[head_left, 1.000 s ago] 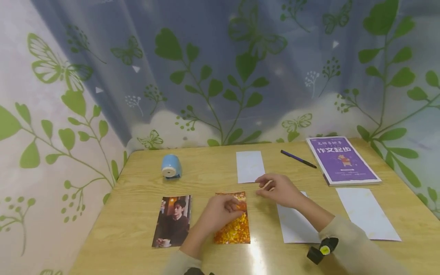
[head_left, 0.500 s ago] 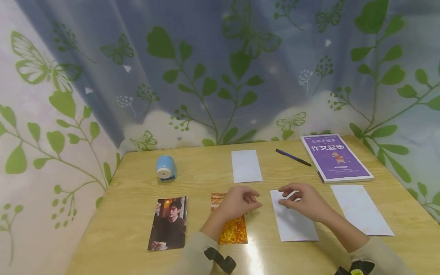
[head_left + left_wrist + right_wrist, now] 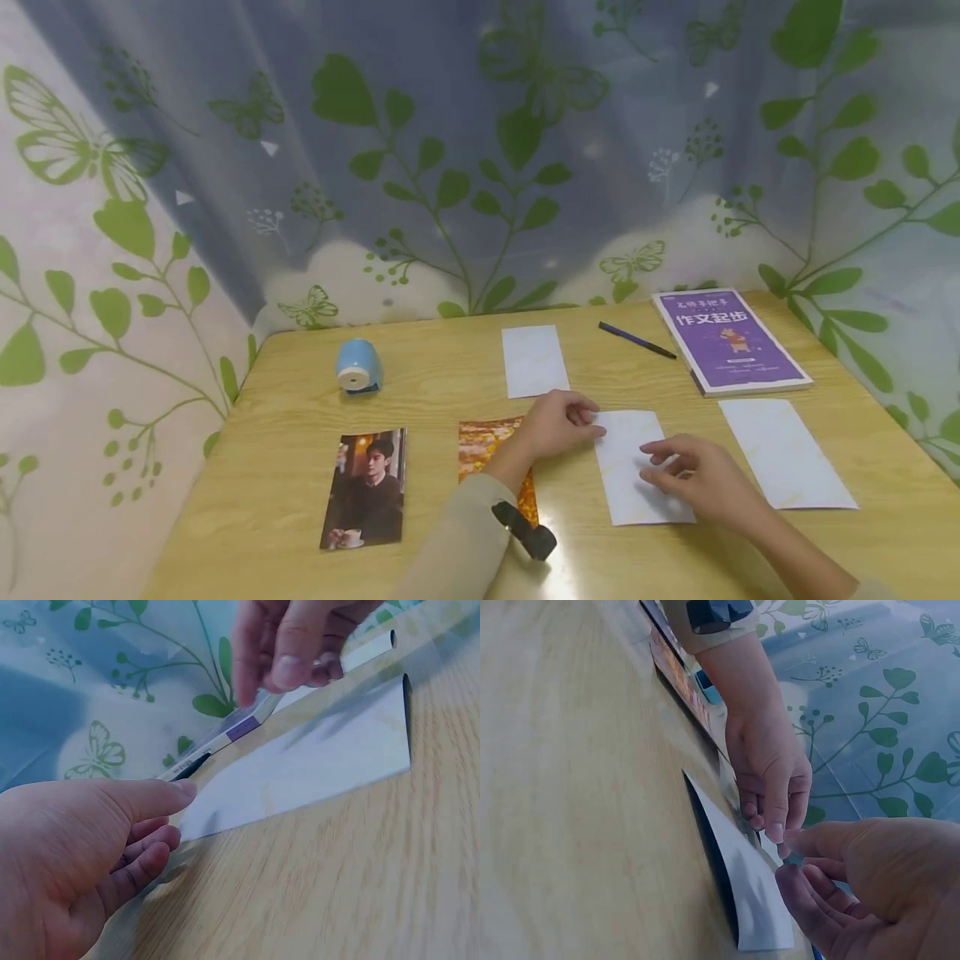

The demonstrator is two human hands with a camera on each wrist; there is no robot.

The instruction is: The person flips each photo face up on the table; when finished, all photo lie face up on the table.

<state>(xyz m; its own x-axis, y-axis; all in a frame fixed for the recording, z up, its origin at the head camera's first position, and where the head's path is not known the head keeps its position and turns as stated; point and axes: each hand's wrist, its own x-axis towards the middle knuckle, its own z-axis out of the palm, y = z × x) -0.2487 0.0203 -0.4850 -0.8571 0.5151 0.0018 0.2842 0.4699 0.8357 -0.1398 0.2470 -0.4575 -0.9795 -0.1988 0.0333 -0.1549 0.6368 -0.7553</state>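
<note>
A white card (image 3: 622, 479) lies on the wooden table in front of me, its near edge curling up in the wrist views. By its far left corner is my left hand (image 3: 557, 423), thumb and loosely bent fingers at the edge; no firm pinch shows. My right hand (image 3: 701, 479) hovers over the card's right side, fingers relaxed and apart from it. Under my left wrist lies a print of orange and yellow leaves (image 3: 480, 442), partly hidden by the sleeve. Left of it is a photo print (image 3: 365, 492) of a person with a cup.
Another white card (image 3: 535, 361) lies farther back, and one more white card (image 3: 787, 454) to the right. A dark pen (image 3: 637, 340) and a purple book (image 3: 738, 342) are at the back right. A light blue rounded device (image 3: 358, 365) stands back left. Patterned curtain (image 3: 450, 150) borders the table.
My left hand has moved right, from over the leaf print to the middle white card's corner. My right hand has gone from the back card to over the middle card.
</note>
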